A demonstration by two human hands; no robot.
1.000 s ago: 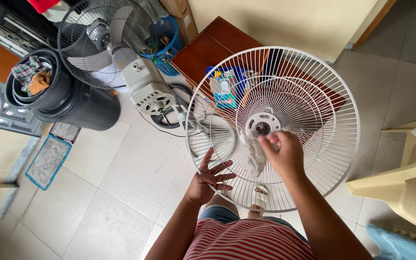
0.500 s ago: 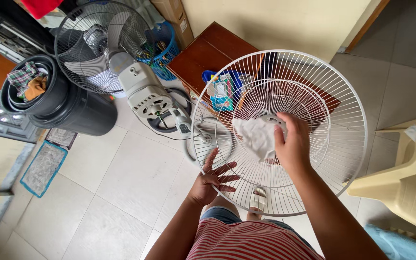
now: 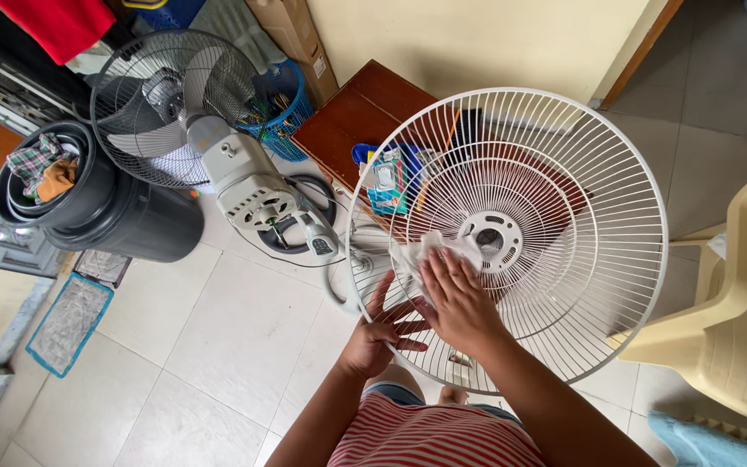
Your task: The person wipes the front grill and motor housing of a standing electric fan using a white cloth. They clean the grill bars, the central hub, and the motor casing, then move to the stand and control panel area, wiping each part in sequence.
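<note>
Step in hand: wiping the wire grille of a fan guard with a cloth, judged from the flat hand pressed on the wires.
Right hand (image 3: 453, 298): palm down, fingers spread flat and close together, pressing a white cloth (image 3: 421, 253) against the fan guard (image 3: 598, 156); it pins the cloth rather than clenching it.
Cloth: bunched under and just beyond the right fingertips, touching the wires to the left of the guard's hub (image 3: 490, 238).
Left hand (image 3: 379, 331): just below and to the left of the right hand, fingers splayed wide behind the wires at the guard's lower-left part, propping it; nothing is closed in it, and the thumb's hold cannot be made out.
Fan guard: white, round, tilted toward the person, held up off the floor between the two hands; its rim runs well beyond the grip on every side.
Next move calls for: steady pressure along the wires outward from the hub, with the left hand bracing so the guard does not swing; thin wires may snag the cloth.
Beyond the grip: a standing fan (image 3: 209, 130) with motor housing to the upper left, a black bucket (image 3: 105, 207) farther left, a cream plastic chair (image 3: 737, 320) to the right.
</note>
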